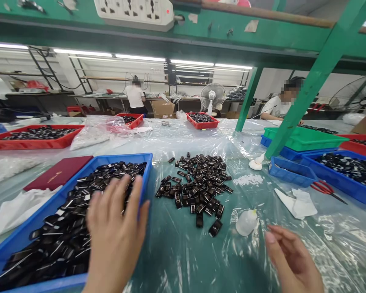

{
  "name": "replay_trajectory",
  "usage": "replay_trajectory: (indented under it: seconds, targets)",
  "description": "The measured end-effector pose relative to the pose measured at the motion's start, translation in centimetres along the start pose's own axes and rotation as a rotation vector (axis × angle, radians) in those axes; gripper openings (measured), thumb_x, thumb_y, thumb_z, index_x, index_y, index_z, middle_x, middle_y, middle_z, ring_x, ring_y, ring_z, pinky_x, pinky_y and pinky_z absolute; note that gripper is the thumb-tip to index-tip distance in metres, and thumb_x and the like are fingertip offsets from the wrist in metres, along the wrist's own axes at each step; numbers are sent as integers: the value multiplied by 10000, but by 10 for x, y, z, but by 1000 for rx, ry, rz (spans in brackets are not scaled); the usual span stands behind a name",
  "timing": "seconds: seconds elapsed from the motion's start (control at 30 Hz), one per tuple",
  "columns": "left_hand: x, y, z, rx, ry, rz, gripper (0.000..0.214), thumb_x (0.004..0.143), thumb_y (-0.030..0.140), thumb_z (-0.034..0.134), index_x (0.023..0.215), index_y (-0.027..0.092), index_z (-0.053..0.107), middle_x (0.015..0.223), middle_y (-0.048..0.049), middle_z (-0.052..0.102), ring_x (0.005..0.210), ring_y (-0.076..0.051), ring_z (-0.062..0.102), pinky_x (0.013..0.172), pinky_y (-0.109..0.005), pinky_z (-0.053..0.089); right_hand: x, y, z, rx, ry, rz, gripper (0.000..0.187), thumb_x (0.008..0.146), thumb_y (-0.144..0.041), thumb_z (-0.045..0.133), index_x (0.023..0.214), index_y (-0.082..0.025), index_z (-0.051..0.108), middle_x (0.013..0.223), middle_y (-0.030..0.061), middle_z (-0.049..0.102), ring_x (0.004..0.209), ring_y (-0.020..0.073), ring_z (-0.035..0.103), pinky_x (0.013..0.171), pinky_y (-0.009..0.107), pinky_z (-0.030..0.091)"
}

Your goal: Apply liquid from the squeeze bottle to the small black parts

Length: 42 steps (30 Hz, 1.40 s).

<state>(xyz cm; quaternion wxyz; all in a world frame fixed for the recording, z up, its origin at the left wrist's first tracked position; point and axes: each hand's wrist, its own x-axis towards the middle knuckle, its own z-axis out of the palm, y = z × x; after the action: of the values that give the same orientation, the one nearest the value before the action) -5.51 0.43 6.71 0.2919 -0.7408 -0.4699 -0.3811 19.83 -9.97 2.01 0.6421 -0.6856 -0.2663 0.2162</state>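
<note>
My left hand [117, 228] is over the right side of a blue tray [148, 175], fingers spread and slightly blurred. The tray is full of small glossy black pieces [70, 221] with silvery streaks. Whether the fingertips touch them I cannot tell. To the right of the tray, similar black pieces [201, 183] lie in a loose pile on the plastic-covered green table [183, 252]. My right hand [293, 258] is at the lower right, fingers loosely curled, thumb and forefinger slightly apart with nothing visible between them. Nearest to it is a small translucent squeeze bottle [246, 222] with a yellowish tip.
Small white bits [248, 180] lie beyond the bottle. Red-handled scissors [326, 189], a white cloth [299, 203] and a small blue bin [293, 171] are at right. A green post [311, 81] slants down there. A maroon booklet [59, 173] lies left. Two people are in the background.
</note>
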Motion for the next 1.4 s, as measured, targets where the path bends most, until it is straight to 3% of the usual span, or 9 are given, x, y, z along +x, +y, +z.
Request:
replay_trajectory:
  seconds: [0.07, 0.17, 0.37, 0.6, 0.77, 1.0, 1.17, 1.33, 1.4]
  targets:
    - [-13, 15, 15, -101, -151, 123, 516, 979, 63, 483, 1483, 147, 407, 1433, -214, 502, 1360, -377, 437, 1098, -603, 360, 12, 1, -2, -42, 13, -31, 559, 797, -643, 639, 1199, -266, 542, 1186, 107, 614, 1097, 321, 570, 880, 415, 454]
    - [-38, 41, 43, -257, -338, 270, 457, 1009, 87, 383, 1450, 177, 458, 1491, -160, 479, 1344, -326, 483, 1046, -514, 476, 19, 8, 7, -72, -121, -14, 780, 793, -662, 614, 1437, -294, 370, 1482, 115, 454, 1305, 368, 432, 944, 467, 421]
    - [-52, 35, 75, -324, -522, 110, 378, 1033, 261, 402, 1353, 125, 549, 1423, -203, 544, 1263, -379, 557, 965, -579, 523, 17, 30, 16, -102, -280, 141, 752, 762, -727, 596, 1330, -250, 472, 1454, 158, 507, 1329, 370, 459, 791, 388, 530]
    - [-52, 39, 53, -407, -595, 80, 289, 1003, 145, 373, 1159, 159, 615, 1061, -112, 646, 898, -239, 680, 717, -359, 598, 28, 48, 3, -134, -363, 94, 615, 788, -673, 629, 1225, -245, 563, 1351, 137, 607, 1245, 323, 553, 833, 345, 519]
    - [-54, 43, 51, -434, -619, 70, 280, 1033, 212, 369, 855, 181, 583, 833, -73, 594, 726, -258, 585, 648, -396, 519, 25, 50, 4, -112, -351, 36, 572, 826, -628, 618, 1245, -245, 547, 1331, 130, 615, 1272, 310, 527, 871, 350, 498]
    - [-45, 46, 45, -595, -679, 3, 221, 1024, 209, 418, 820, 210, 502, 885, -51, 619, 803, -239, 582, 684, -340, 478, 22, 46, 6, -114, -317, -21, 563, 831, -612, 619, 1237, -230, 538, 1282, 134, 624, 1254, 314, 535, 905, 374, 486]
    - [-39, 50, 32, -726, -774, -115, 211, 1045, 225, 324, 870, 228, 442, 647, 40, 529, 518, -148, 503, 492, -246, 351, 30, 50, 0, -158, -359, 163, 675, 748, -662, 679, 1258, -233, 566, 1359, 149, 586, 1268, 366, 523, 739, 348, 561]
    - [-40, 57, 25, -804, -895, -151, 167, 1012, 286, 450, 866, 234, 514, 486, 92, 343, 414, -139, 424, 455, -244, 281, 34, 62, -3, -123, -355, 36, 630, 778, -580, 712, 1277, -233, 544, 1354, 137, 601, 1277, 337, 526, 861, 361, 536]
    - [-38, 58, 22, -816, -924, -160, 161, 1010, 293, 462, 886, 233, 546, 500, 80, 398, 433, -150, 461, 458, -250, 313, 30, 59, -5, -96, -325, 16, 623, 787, -589, 702, 1278, -241, 542, 1347, 131, 611, 1268, 330, 539, 908, 369, 514]
